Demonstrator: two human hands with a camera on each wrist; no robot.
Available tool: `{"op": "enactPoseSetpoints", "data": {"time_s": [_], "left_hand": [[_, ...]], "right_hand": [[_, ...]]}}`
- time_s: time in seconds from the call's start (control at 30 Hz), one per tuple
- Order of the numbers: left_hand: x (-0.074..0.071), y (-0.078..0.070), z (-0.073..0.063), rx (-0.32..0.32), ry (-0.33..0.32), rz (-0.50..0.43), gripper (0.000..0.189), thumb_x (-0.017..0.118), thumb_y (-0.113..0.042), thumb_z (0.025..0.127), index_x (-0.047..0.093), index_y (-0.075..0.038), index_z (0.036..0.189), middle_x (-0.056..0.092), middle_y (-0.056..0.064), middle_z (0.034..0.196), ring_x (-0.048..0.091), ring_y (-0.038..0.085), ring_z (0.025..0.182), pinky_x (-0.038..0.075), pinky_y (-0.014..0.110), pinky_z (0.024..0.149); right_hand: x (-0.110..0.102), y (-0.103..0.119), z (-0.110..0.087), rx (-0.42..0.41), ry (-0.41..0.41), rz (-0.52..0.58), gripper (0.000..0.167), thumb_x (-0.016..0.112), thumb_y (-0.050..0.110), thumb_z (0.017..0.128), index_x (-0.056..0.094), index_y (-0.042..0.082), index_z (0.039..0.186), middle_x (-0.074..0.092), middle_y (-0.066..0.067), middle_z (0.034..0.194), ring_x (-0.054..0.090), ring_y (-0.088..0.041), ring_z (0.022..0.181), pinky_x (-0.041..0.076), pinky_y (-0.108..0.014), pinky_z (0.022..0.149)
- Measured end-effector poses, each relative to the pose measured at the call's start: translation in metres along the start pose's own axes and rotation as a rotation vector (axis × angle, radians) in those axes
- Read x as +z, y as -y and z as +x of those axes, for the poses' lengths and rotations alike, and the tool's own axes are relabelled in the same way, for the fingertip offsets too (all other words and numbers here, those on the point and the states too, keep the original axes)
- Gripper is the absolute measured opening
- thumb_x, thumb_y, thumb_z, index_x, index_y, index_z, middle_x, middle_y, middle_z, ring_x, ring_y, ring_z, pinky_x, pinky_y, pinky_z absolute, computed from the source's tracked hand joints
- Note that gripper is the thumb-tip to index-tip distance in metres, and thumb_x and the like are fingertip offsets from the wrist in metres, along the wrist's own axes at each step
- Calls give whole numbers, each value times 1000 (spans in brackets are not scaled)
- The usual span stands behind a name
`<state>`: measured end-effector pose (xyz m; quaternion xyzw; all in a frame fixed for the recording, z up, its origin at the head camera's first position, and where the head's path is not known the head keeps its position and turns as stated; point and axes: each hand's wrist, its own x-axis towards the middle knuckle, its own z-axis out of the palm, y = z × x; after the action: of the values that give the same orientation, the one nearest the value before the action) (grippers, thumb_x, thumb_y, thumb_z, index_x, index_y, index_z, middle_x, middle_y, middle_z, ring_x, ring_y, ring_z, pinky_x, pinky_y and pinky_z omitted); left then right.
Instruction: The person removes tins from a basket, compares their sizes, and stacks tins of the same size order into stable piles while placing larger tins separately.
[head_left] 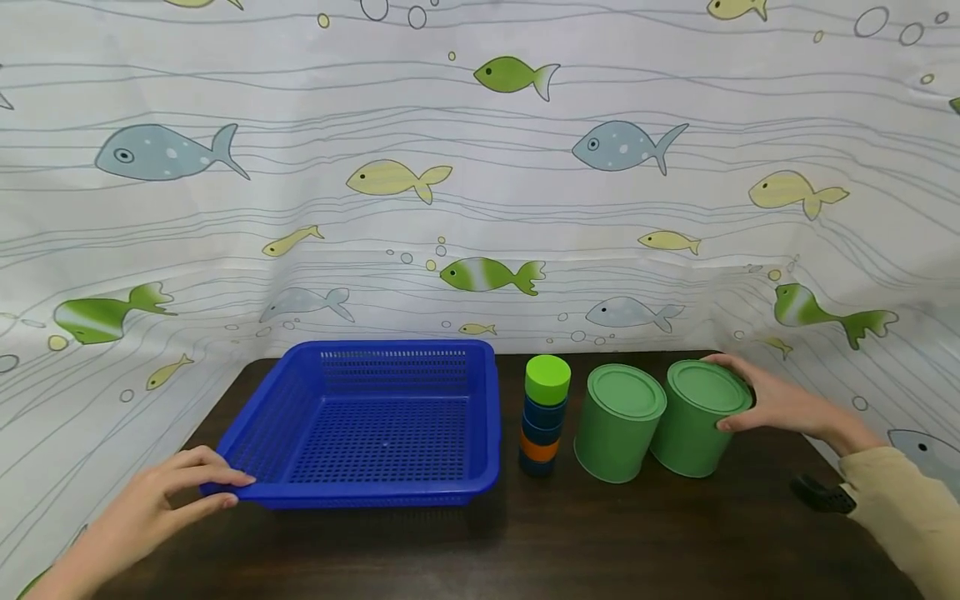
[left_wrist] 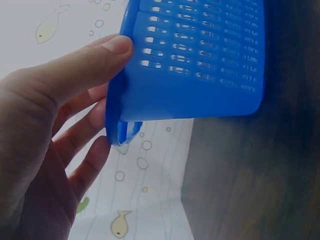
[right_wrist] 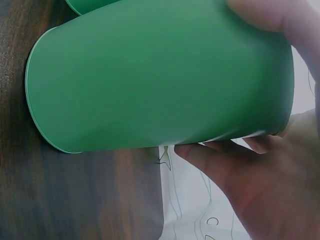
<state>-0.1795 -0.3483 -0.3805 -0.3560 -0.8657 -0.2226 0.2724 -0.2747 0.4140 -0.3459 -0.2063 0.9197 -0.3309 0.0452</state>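
Observation:
A blue plastic basket (head_left: 382, 492) with slotted walls stands at the left of the dark table. My left hand (head_left: 168, 496) pinches its rim at the near left corner; in the left wrist view the thumb lies on the outer wall side and the fingers (left_wrist: 82, 132) sit behind the rim. At the right, two green lidded cans stand side by side. My right hand (head_left: 780, 404) holds the right-hand green can (head_left: 693, 429) near its top, thumb on the near side and fingers around the far side. The left-hand green can (head_left: 617, 429) stands close beside it.
Between the basket and the cans rises a stack of small cups (head_left: 542, 417), lime green on top, with dark blue and orange ones below. A fish-patterned sheet (head_left: 517, 217) hangs behind and along both sides. The dark wooden table (head_left: 525, 550) runs toward the front.

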Motion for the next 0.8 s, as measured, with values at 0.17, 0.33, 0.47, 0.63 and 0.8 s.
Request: {"op": "enactPoseSetpoints", "data": {"time_s": [0.17,0.33,0.47,0.63,0.8], "left_hand": [[-2,-1,1,-12,4,31,59,86,9,53,75,-28,98,61,-24,93,52,-11,84,39,9,73],[-2,-3,3,-25,7,32,60,86,9,54,75,-30,98,61,-24,92,52,-11,83,39,8,73],[-2,-3,2,-31,10,18,59,86,9,56,75,-29,99,61,-23,92,52,-11,82,39,9,71],[-3,-3,2,-31,7,28,58,86,8,56,75,-29,99,61,-23,92,52,-9,82,39,10,72],[-4,-4,1,-30,5,43,59,87,8,55,75,-30,98,61,-24,92,52,-10,82,39,10,72]], "right_hand": [[0,3,-1,12,7,2,88,78,14,79,26,6,150,49,-14,131,57,3,101,52,-27,74],[0,6,-4,0,13,-7,88,78,14,79,27,5,149,48,-17,132,57,4,100,52,-26,73],[-1,5,-7,-16,27,-2,87,77,13,80,27,6,150,48,-10,133,57,3,101,52,-26,73],[-3,1,-6,-34,48,20,88,75,11,81,24,11,153,46,14,130,58,3,105,52,-25,76],[-5,2,-5,-66,74,49,89,73,8,82,22,10,155,46,21,131,59,2,107,52,-26,76]]}}
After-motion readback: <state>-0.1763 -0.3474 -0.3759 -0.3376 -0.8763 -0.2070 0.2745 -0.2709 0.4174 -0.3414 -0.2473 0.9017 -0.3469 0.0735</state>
